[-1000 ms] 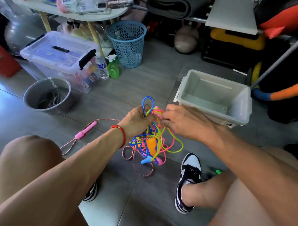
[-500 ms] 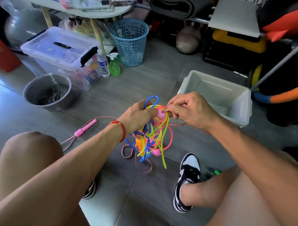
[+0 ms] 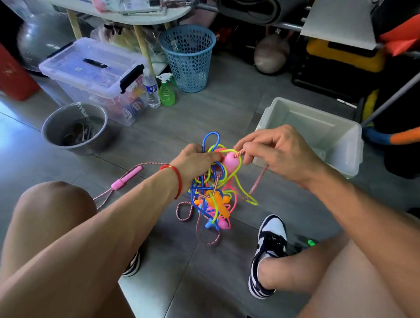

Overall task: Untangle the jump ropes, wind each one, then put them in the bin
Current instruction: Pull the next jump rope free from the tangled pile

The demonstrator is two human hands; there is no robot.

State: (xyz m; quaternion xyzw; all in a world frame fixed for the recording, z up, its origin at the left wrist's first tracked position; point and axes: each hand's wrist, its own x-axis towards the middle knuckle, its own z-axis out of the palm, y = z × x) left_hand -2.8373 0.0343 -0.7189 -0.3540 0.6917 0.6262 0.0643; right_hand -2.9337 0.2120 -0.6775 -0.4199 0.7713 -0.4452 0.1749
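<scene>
Tightening is the chief risk: if the twisted pink-and-white rope (image 3: 257,181), pinched by the fingertips of the right hand (image 3: 278,154), is drawn hard while the left hand (image 3: 195,163) is clenched round the top of the tangle (image 3: 213,189), the knot may be cinched rather than loosened, and the dangling handles may snag in the loops. The tangle is held above the floor, between the knees, with one white bin (image 3: 322,131) waiting just beyond the right hand, nothing wound or binned yet. Counted from largest: one bin; about four ropes, judged by colour (blue, yellow, pink, twisted); one pink handle (image 3: 126,178) lying free on the floor.
</scene>
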